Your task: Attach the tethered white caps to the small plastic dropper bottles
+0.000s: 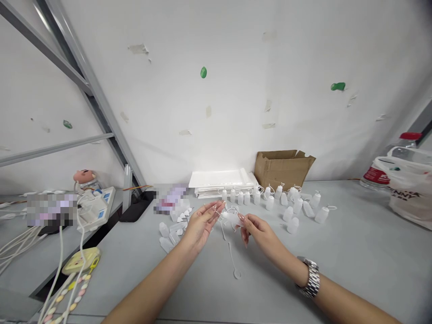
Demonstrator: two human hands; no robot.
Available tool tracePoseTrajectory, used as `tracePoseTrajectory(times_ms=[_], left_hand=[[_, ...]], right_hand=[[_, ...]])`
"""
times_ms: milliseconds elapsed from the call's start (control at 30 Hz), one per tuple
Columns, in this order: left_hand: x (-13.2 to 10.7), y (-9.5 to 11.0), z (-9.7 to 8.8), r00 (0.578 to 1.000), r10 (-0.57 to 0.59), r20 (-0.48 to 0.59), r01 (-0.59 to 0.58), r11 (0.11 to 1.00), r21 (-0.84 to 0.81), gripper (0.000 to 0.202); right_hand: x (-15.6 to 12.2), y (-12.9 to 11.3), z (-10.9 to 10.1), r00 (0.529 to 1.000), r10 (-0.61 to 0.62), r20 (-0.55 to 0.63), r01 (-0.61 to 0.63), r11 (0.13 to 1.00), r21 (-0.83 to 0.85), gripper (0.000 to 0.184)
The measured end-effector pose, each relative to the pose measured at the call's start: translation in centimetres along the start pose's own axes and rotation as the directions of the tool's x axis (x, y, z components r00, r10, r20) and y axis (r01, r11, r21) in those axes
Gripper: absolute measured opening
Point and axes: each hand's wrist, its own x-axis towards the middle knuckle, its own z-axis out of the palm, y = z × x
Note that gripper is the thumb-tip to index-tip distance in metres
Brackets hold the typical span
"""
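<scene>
Between my two hands is a small translucent white squeeze bottle (232, 218), lying nearly sideways above the table. My right hand (255, 227) is closed around its right end, with thumb and fingertips pinching it. My left hand (202, 224) pinches a thin white loop strap (223, 205) at the bottle's left end; the fingertips partly hide it. Thin white straps hang just below the bottle. A separate white strap with a ring end (237, 273) lies on the table beneath my hands. Left of my left hand, loose bottle bodies (165, 230) and small white caps (184, 215) lie in a pile.
Several capped bottles (270, 203) stand at the back right, before an open cardboard box (281, 168) and a stack of white sheets (222, 182). A plastic bag (410, 193) stands far right. A black phone (137, 208), power strip (97, 209) and cables are at left.
</scene>
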Motion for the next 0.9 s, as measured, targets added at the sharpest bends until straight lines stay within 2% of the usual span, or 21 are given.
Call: tracePoseTrajectory(times_ms=[367,600,767,900], left_hand=[[0.0,-0.5,0.0,0.999,0.047,0.009,-0.047,0.999,-0.009,0.014],[-0.2,-1.2,0.3,0.982,0.185,-0.02,-0.183,0.98,0.082,0.02],[-0.2,-1.7,0.1,0.975,0.222,-0.021,-0.219,0.971,0.096,0.026],[-0.4,-2.1,0.2,0.972,0.23,-0.043,-0.226,0.971,0.084,0.026]], right_hand=[[0.0,0.1,0.2,0.999,0.035,-0.029,-0.036,0.998,-0.046,0.041],[-0.3,0.3,0.4,0.996,-0.015,-0.089,-0.005,0.974,-0.226,0.038],[-0.5,0.3,0.7,0.995,-0.022,-0.095,-0.002,0.968,-0.251,0.037],[-0.8,0.6,1.1,0.988,-0.088,-0.126,0.046,0.951,-0.305,0.033]])
